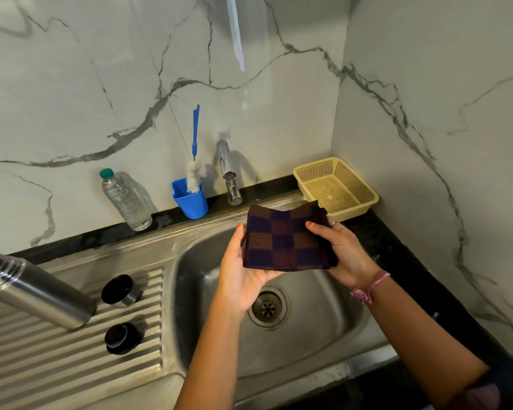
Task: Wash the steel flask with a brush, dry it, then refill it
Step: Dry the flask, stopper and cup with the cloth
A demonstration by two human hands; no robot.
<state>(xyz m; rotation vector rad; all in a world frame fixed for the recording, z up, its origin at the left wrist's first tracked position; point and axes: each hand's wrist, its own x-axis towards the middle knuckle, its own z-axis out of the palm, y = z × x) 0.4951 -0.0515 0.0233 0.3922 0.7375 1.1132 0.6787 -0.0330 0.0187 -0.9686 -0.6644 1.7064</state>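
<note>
The steel flask lies tilted on the ribbed draining board to the left of the sink, its open mouth towards the far left edge of the view. Between flask and sink, two black caps stand on the ribs, one behind the other. Behind the sink on the dark worktop stands a clear plastic bottle with a green cap, then a blue cup holding a bottle brush with a blue handle, then the tap. Over the sink, the left hand supports a folded dark checked cloth from below, palm up, thumb along the cloth's left edge. The right hand grips the cloth's right side, thumb pressed on top and fingers curled underneath. Behind the sink at the right corner sits a cream mesh basket.
</note>
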